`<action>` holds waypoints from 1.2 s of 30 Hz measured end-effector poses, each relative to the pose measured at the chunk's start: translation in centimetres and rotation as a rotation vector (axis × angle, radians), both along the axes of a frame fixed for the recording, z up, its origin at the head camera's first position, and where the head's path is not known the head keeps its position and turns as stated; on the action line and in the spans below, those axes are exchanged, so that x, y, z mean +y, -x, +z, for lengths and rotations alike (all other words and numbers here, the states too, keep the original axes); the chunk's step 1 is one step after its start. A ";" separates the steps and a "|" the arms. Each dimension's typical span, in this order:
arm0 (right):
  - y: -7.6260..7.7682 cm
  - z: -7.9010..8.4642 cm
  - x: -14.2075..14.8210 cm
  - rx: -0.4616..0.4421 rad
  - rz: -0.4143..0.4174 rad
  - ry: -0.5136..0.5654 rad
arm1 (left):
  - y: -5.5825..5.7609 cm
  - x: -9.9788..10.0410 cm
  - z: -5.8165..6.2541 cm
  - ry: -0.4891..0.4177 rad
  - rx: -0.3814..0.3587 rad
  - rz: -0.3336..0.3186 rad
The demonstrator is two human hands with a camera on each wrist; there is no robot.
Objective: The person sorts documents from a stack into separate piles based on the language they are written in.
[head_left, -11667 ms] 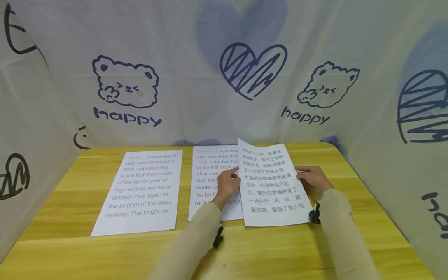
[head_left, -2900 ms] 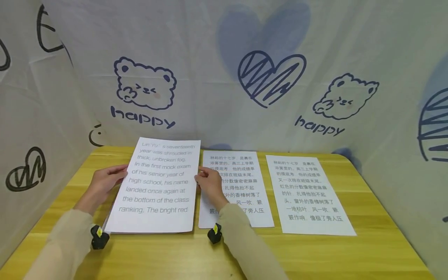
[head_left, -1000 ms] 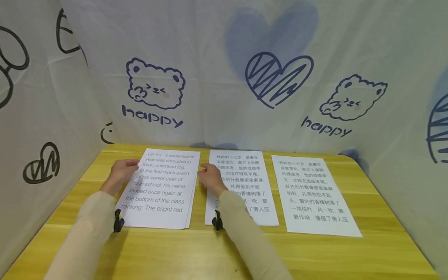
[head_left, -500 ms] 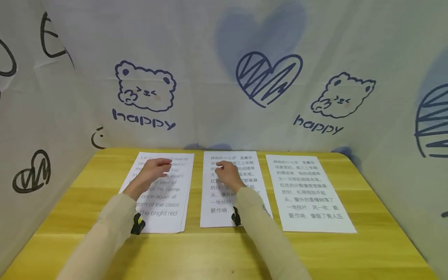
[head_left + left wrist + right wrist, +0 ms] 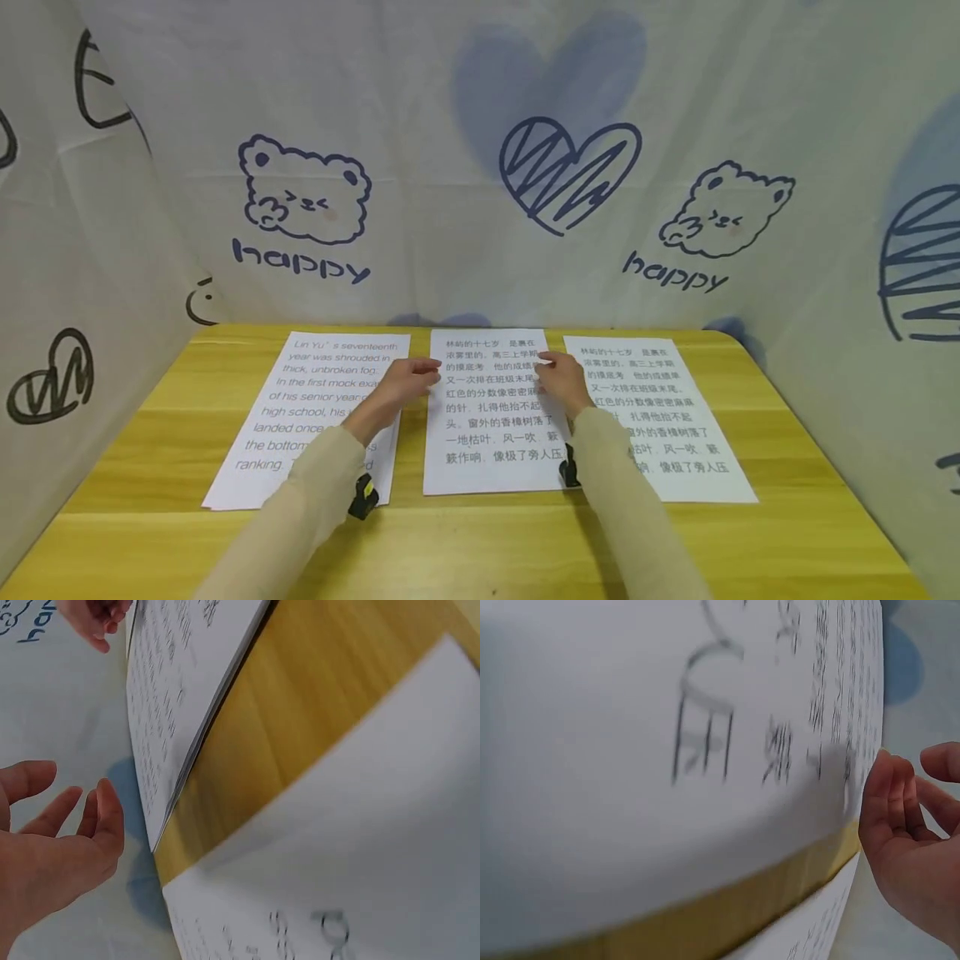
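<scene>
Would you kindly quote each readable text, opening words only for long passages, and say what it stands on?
"Lin Yu' s seventeenth year was shrouded in thick, unbroken fog": left English sheet.
"林屿的十七岁": middle Chinese sheet and right Chinese sheet.
"happy", twice in full: backdrop cloth.
Some later lines are covered; most wrist-view print is blurred beyond reading.

English page [image 5: 292, 408] partly behind sleeve [image 5: 296, 512]
</scene>
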State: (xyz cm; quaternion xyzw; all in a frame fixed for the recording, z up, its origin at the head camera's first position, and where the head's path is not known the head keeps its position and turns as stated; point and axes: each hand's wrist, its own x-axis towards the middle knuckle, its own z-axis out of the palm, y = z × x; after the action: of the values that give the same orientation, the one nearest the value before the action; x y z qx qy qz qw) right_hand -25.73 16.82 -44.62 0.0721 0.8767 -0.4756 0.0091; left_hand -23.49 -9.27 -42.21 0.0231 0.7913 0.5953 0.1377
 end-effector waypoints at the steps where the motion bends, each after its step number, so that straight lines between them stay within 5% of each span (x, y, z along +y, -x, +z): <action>1: -0.1 0.0 0.5 0.005 -0.011 0.015 | -0.1 0.4 -0.2 0.005 0.002 0.003; 6: -0.4 -0.1 2.5 0.000 -0.059 0.036 | 0.2 1.7 -1.1 0.016 0.012 0.067; 10: -0.4 -0.4 3.6 -0.012 -0.068 -0.046 | 0.7 2.2 -1.5 0.060 -0.002 0.107; 29: -0.9 -1.4 3.1 -0.089 0.049 -0.164 | 1.3 1.7 -3.1 0.232 -0.032 0.170; 36: -0.7 -1.2 3.2 -0.120 0.017 -0.092 | 1.5 2.0 -2.9 0.271 -0.062 0.182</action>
State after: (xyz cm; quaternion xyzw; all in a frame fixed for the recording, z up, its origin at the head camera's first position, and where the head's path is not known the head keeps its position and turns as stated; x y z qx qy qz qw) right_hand -25.03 19.98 -45.85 0.0935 0.8960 -0.4295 0.0625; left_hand -24.99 -7.30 -45.15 -0.0861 0.8586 0.4934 0.1095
